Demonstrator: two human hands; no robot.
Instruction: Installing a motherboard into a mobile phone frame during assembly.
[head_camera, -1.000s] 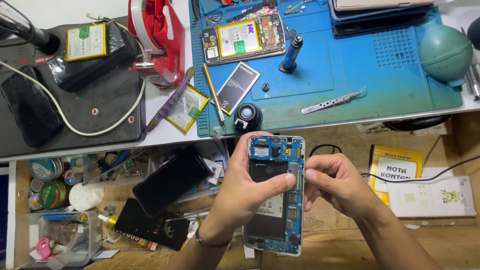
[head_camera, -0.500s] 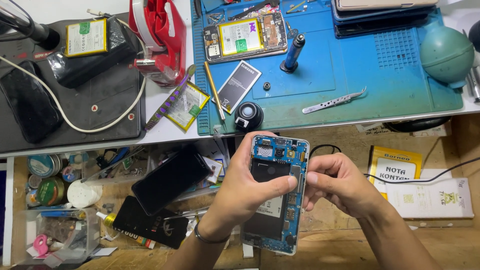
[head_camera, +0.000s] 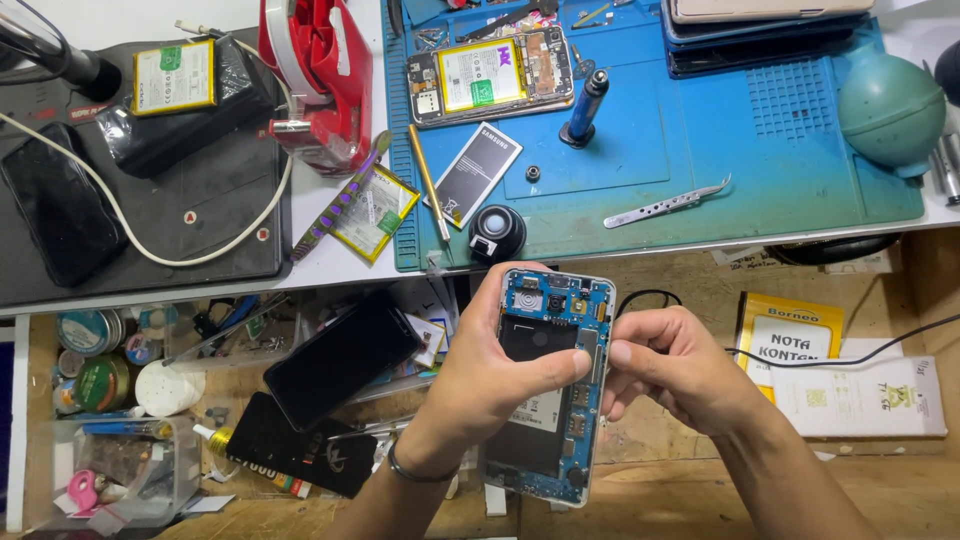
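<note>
My left hand (head_camera: 490, 385) has shifted the opened phone (head_camera: 548, 385) slightly toward 12 o'clock; right fingers (head_camera: 640, 352) pinch its edge, battery bay empty, reassembly pending.

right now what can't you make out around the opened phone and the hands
Head view only:
- Opened phone with blue circuit board: its lower left side is covered by the left hand.
- Right hand: the fingertips curl at the phone's right edge, so whatever they may pinch is hidden.
- Small black screw-like part on the blue work mat: too small to identify.
- Green rubber blower ball: its nozzle is out of sight.
</note>
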